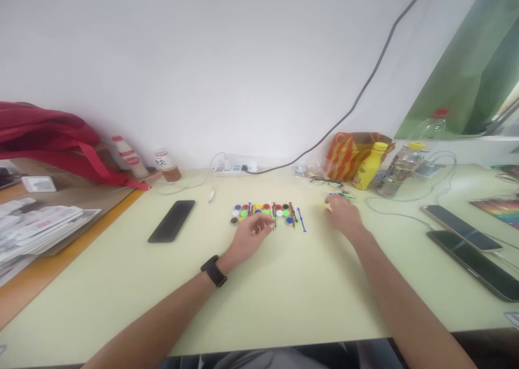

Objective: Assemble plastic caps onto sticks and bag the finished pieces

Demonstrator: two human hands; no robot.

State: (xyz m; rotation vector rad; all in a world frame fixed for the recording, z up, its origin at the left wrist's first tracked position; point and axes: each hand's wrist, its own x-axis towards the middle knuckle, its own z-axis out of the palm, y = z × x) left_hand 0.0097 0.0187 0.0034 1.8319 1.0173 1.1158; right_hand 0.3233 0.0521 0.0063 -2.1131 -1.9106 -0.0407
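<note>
Small round coloured pieces (pixel 237 207), in red, blue, white, green, yellow and black, lie in rows at the middle of the table. Thin plastic sticks lie among them, and a blue stick (pixel 302 220) is at their right end. My left hand (pixel 250 235), wearing a black watch (pixel 214 271), covers part of the front row; its fingers curl with thumb and forefinger close together beside a green stick (pixel 274 221). Off to the right, my right hand (pixel 343 213) is bent with fingers drawn together by a small pile of sticks (pixel 347 196). Whatever is between the fingertips is too small to make out.
A black phone (pixel 172 221) lies left, two more phones (pixel 462 227) right. Along the wall stand a power strip (pixel 235 166), a yellow bottle (pixel 370 166), a clear bottle (pixel 401 169), a striped bag (pixel 343 155) and glasses (pixel 326 182). Papers (pixel 40 228) are stacked far left.
</note>
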